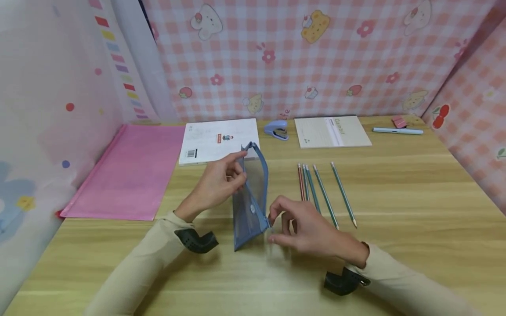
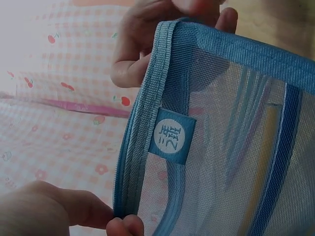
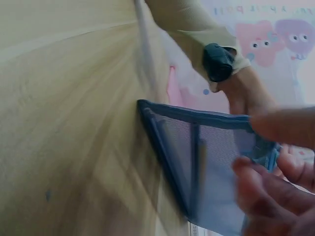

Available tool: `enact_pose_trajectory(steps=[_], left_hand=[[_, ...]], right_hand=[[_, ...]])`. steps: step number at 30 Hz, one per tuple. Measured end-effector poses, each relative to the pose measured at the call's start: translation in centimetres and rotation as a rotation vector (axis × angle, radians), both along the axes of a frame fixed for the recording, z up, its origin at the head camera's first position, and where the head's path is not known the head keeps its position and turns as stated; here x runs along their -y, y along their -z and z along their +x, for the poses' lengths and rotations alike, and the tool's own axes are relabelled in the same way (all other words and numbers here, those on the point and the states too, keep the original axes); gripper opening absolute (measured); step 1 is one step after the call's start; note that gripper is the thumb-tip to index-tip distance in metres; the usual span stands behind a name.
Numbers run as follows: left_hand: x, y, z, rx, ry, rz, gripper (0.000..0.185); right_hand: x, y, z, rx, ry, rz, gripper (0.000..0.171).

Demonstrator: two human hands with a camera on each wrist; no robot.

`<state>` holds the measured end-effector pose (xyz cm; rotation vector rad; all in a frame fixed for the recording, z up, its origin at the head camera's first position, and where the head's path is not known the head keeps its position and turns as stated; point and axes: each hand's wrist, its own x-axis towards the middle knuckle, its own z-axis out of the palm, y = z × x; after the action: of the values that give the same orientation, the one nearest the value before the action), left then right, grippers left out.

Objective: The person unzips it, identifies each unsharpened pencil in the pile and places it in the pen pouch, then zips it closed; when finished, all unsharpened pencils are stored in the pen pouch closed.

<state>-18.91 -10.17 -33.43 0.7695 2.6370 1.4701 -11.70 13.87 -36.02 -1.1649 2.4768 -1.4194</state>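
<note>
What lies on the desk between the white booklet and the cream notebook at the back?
In the head view, a small blue stapler lies between the white booklet and the cream notebook, close to the booklet's right edge, on the wooden desk.

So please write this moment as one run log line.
left hand: holds mesh pouch top | right hand: pinches pouch edge | pouch: upright on table | pencils: lying right of pouch

Pouch [image 1: 251, 199] stands between folder [image 1: 126, 173] and pencils [image 1: 322, 193].
</note>
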Motion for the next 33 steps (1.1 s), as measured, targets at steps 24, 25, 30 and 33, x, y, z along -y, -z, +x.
enact_pose_trajectory(steps=[24, 25, 30, 33], left_hand=[[-1.7, 1.1, 9.7, -0.603, 0.064, -0.429, 0.031], [-1.7, 1.2, 10.0, -0.658, 0.042, -0.447, 0.031], [-1.7, 1.5, 10.7, -0.86, -0.057, -0.498, 0.024], [-1.7, 1.5, 10.9, -0.931, -0.08, -0.489, 0.016]], right_hand=[[1.2, -0.9, -0.1, 0.327, 0.097, -0.1, 0.009], [1.3, -1.0, -0.1, 0.327, 0.091, -0.101, 0.009], [1.6, -1.4, 0.1, 0.308, 0.064, -0.09, 0.01], [1.8, -1.7, -0.1, 0.271, 0.067, -0.084, 0.009]])
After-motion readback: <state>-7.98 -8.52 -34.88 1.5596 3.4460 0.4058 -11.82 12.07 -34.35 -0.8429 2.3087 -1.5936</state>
